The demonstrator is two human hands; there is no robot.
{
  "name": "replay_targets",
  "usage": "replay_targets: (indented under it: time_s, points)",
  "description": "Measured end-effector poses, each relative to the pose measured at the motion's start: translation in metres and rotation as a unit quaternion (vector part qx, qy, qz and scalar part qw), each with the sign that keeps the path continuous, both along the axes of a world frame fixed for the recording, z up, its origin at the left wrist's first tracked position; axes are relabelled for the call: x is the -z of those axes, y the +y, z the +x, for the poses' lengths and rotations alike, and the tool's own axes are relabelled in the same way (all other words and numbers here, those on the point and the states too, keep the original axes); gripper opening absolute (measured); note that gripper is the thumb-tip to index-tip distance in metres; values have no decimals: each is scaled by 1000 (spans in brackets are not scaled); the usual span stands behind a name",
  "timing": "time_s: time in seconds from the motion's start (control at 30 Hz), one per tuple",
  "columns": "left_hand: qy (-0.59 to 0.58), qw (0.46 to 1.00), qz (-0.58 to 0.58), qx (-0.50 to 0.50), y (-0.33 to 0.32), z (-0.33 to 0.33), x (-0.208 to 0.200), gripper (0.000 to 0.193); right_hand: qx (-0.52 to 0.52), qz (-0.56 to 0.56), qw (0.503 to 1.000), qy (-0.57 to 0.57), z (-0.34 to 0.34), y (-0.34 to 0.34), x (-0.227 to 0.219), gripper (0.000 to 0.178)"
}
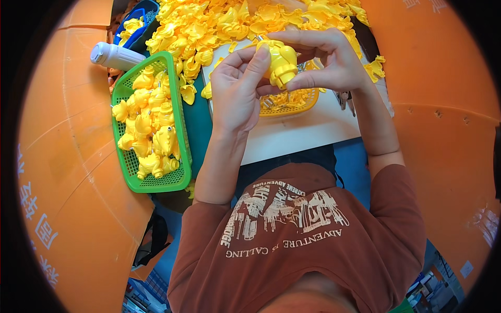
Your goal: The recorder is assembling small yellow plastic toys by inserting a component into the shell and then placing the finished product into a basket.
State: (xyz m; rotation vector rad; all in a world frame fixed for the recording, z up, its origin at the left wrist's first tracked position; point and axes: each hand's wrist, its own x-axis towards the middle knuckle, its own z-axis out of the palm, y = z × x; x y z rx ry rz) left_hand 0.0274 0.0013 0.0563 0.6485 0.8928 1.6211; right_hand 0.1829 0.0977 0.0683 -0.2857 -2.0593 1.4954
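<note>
Both my hands grip one yellow plastic toy part [282, 60], a rounded piece with a ringed collar at its lower end. A small metal pin sticks out at its top left. My left hand [242, 78] is closed on its left side, with the thumb pressed along it. My right hand [334, 60] pinches it from the right, index finger over the top and thumb by the collar. Right beneath them is a yellow basket [300, 108] holding small yellow pieces and some metal bits, partly hidden by my hands.
On the left, a green basket [181, 156] holds several assembled yellow parts. A heap of loose yellow shells [224, 23] covers the far side. Beside it are a white cylinder [117, 56] and a blue container [136, 31]. The white board [297, 133] lies under the yellow basket; orange panels [443, 104] flank both sides.
</note>
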Motion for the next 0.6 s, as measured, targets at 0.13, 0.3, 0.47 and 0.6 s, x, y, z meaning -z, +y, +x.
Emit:
replay_targets:
  time_s: [0.13,0.3,0.47,0.6]
  points:
    - [-41,999,-17,25,3,-1,-1,26,9,16,1000,-13,-1,3,0,63]
    - [-53,998,-19,41,4,-6,6,27,23,16,999,-33,1,0,-3,63]
    - [72,994,7,84,-7,-10,4,33,5,-11,998,-55,12,-5,-4,45]
    - [121,986,77,81,-17,-10,-8,39,22,-114,993,2,6,-19,-11,33]
